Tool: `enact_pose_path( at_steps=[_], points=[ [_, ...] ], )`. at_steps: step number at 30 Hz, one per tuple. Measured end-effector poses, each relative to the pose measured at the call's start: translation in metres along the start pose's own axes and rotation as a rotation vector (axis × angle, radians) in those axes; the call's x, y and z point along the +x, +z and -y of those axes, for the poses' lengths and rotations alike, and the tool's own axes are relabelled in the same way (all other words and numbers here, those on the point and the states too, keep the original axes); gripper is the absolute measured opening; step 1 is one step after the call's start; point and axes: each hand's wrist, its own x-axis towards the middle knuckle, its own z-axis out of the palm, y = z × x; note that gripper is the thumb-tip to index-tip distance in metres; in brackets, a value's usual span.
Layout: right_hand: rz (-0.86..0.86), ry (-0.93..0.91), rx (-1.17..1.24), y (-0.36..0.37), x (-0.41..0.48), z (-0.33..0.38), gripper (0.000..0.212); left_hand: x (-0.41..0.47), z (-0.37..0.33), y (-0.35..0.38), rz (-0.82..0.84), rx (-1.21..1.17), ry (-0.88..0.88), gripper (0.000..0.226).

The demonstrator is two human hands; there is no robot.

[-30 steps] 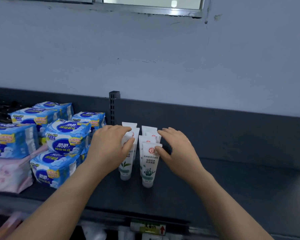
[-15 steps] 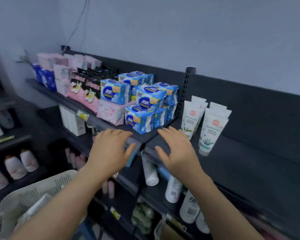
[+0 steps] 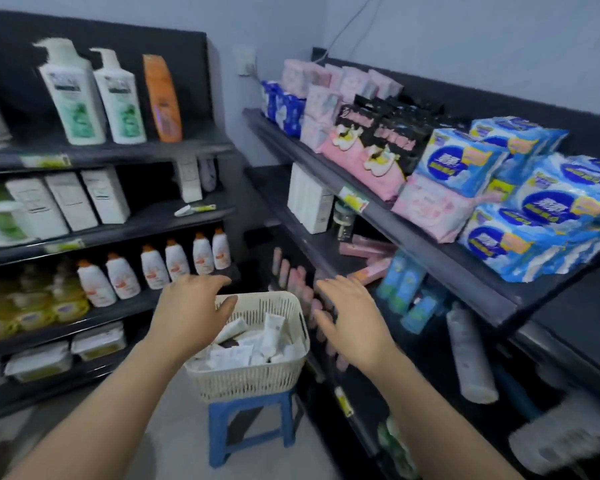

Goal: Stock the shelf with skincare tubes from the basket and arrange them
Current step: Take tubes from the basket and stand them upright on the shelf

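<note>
A cream slatted basket (image 3: 257,377) stands on a small blue stool (image 3: 250,424) in the aisle. Inside it lie several white skincare tubes (image 3: 253,344), piled loosely. My left hand (image 3: 191,313) hovers over the basket's left rim, fingers spread, holding nothing. To the right of the basket my right hand (image 3: 354,320) floats with fingers apart, also empty. The dark shelf (image 3: 430,251) runs along the right side; the tubes standing on it are out of view.
Blue, pink and black pad packs (image 3: 520,188) fill the right shelf's top board. The left shelving unit holds pump bottles (image 3: 73,95), an orange bottle (image 3: 162,98), white boxes (image 3: 70,199) and small white bottles (image 3: 153,268). Bare floor (image 3: 177,410) lies around the stool.
My view has swung left and down from the shelf to the basket. Both hands left the standing tubes and dropped, empty, to the basket.
</note>
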Motion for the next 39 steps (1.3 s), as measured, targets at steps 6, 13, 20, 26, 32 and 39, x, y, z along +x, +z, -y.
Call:
enact_pose_path(
  at_steps=[6,13,20,26,32,39],
  points=[
    [0.087,0.085,0.147,0.097,0.064,0.020,0.041,0.044,0.100,0.050,0.116,0.003,-0.061,0.033],
    [0.250,0.291,0.163,0.183,0.093,0.009,0.041,0.083,0.148,0.130,0.302,-0.049,-0.077,0.030],
    [0.392,0.395,0.169,0.274,0.115,-0.030,0.040,0.106,0.164,0.225,0.447,-0.126,-0.139,0.029],
    [0.446,0.446,0.220,0.363,0.130,-0.071,0.045,0.130,0.167,0.313,0.490,-0.139,-0.199,0.025],
    [0.526,0.560,0.244,0.435,0.144,-0.097,0.056,0.143,0.177,0.390,0.569,-0.142,-0.282,0.028],
    [0.583,0.742,0.230,0.498,0.150,-0.116,0.086,0.143,0.186,0.444,0.597,-0.197,-0.411,0.044]
  ],
)
